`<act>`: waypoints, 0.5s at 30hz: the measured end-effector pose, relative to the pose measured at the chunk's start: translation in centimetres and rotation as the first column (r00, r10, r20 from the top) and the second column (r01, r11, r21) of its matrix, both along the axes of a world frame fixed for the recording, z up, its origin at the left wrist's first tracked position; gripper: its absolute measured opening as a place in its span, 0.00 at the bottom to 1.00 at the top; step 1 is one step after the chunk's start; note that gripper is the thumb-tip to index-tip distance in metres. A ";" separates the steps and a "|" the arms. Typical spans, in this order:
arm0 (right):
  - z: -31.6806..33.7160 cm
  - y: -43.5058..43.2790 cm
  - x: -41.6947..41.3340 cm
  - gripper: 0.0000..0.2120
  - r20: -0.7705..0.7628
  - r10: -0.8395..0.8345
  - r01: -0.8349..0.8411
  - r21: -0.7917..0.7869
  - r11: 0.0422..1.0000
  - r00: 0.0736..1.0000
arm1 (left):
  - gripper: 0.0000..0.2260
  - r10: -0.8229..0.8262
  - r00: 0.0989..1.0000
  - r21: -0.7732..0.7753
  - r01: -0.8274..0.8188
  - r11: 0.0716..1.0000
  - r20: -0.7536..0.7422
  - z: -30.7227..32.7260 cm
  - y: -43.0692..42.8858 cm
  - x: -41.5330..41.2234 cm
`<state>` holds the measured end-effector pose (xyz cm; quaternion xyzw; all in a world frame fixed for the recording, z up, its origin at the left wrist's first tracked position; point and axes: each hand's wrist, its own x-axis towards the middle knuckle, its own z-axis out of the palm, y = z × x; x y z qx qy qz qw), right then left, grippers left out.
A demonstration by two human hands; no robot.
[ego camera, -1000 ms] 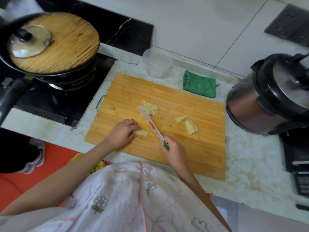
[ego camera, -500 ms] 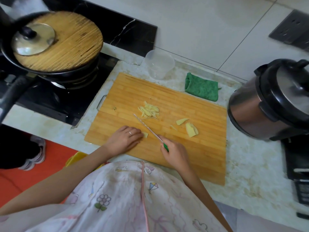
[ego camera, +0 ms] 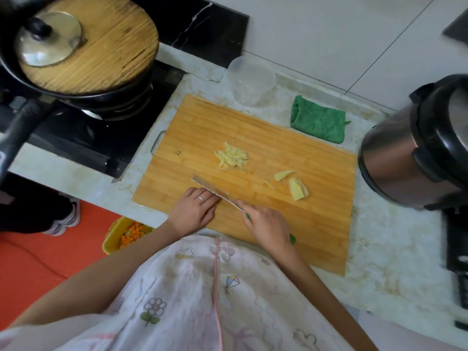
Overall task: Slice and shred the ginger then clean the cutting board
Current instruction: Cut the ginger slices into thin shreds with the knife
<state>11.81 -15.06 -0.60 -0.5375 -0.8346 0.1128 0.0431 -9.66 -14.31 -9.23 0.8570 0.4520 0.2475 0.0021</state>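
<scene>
Bamboo board (ego camera: pixel 278 153) is carrying all the ginger I can see: a pile of shreds (ego camera: pixel 231 157) lying mid-board, two uncut slices (ego camera: pixel 298 189) sitting well apart to its right.

The right hand (ego camera: pixel 268 225) is gripping the knife (ego camera: pixel 215 191) by its green handle, blade edge-down on the board. The left hand (ego camera: pixel 193 211) is lying flat, fingers fairly straight and touching the blade's side, gripping nothing visible.

I'm judging this as shredding in progress. To do it well, I'm wanting fingertips tucked back, knuckles guiding the blade, and thin, even cuts.

Any slice being cut is hiding under the left fingers, so I'm unable to confirm one. The right hand is covering most of the handle. A green cloth (ego camera: pixel 317 122) is lying beyond the board.
</scene>
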 end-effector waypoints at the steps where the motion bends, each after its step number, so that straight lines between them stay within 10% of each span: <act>1: 0.1 0.1 0.0 0.19 -0.004 0.001 -0.002 -0.006 1.000 1.000 | 0.13 0.000 1.000 0.003 0.000 1.000 0.004 0.0 0.0 0.0; 15: 0.1 0.3 -0.1 0.23 0.040 0.054 -0.044 -0.213 0.976 0.998 | 0.13 -0.004 1.000 -0.012 0.004 1.000 0.014 -0.5 0.2 -0.1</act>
